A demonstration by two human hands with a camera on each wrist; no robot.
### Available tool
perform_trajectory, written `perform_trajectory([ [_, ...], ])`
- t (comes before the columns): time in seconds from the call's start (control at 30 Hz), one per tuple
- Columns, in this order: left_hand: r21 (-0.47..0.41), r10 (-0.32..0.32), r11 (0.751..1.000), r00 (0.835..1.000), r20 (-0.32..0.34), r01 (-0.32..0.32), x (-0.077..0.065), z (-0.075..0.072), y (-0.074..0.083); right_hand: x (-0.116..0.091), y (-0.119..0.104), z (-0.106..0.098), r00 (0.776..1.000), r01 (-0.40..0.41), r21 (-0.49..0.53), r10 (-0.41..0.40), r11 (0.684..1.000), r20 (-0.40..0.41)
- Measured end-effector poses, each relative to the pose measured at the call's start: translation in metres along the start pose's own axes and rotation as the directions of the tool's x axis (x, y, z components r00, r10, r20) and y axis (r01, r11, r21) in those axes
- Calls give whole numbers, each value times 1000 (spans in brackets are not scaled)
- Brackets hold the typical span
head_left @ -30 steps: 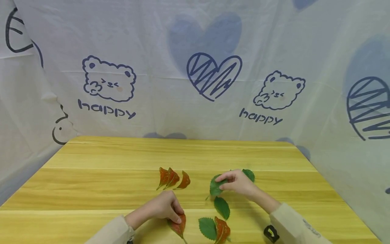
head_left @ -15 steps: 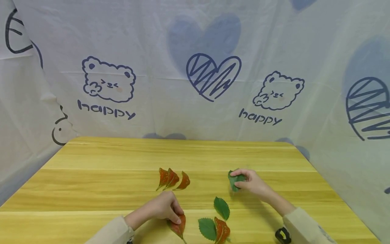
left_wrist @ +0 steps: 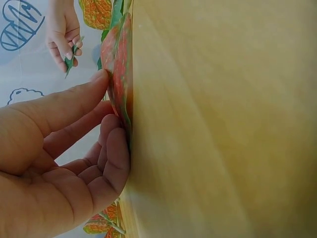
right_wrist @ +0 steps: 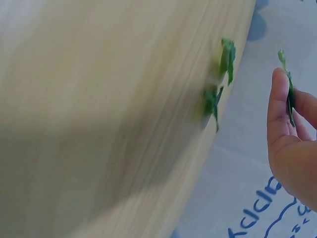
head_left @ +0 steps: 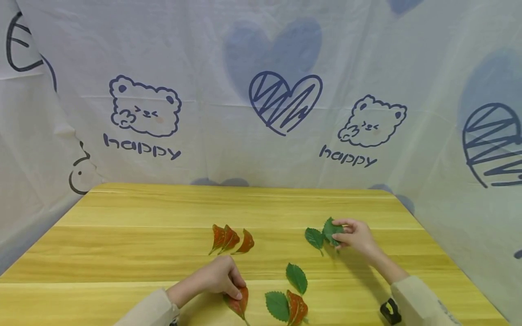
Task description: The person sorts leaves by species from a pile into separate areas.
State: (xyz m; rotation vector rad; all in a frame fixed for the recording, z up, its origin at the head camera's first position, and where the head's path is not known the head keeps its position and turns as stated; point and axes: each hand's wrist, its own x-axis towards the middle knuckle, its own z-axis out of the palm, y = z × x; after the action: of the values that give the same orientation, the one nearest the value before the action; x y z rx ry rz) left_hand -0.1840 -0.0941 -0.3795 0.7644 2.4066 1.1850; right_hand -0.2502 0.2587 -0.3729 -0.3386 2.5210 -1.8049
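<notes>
My left hand (head_left: 223,277) rests at the table's front and pinches a red leaf (head_left: 240,304) by its upper end, its stem pointing toward me. In the left wrist view thumb and fingers meet at this leaf's edge, right at the tabletop. At the right, my right hand (head_left: 358,236) holds a serrated green leaf (head_left: 331,230) between thumb and fingers, above the wood in the right wrist view. Just left of it lies another green leaf (head_left: 313,237). The right wrist view shows two green leaves on the tabletop, one this upper leaf (right_wrist: 228,59).
Three curled red leaves (head_left: 231,239) lie in a row toward the table's middle. Between the hands are a lone green leaf (head_left: 297,277) and, nearer me, a green leaf (head_left: 277,305) beside a curled red one (head_left: 297,309). A printed cloth (head_left: 220,149) hangs behind the wooden table (head_left: 142,213).
My right hand has carried its green leaf rightward, away from the lone green leaf, uncovering another green leaf on the table. The left hand stays in place on the red leaf.
</notes>
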Motion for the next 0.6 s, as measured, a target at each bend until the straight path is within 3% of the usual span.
perform_trajectory([
  [0.13, -3, 8, 1000, 1000, 2, -8, -1, -1, 0, 4, 11, -10, 999, 37, -31, -37, 999, -21],
  [0.4, -8, 7, 1000, 1000, -2, -7, 0, 0, -1, 4, -1, -18, 990, -74, -199, 48, 977, -131],
  [0.6, -5, -4, 1000, 1000, -1, 4, 1, 1, -2, 9, 0, -29, 984, -138, -312, 95, 940, -148],
])
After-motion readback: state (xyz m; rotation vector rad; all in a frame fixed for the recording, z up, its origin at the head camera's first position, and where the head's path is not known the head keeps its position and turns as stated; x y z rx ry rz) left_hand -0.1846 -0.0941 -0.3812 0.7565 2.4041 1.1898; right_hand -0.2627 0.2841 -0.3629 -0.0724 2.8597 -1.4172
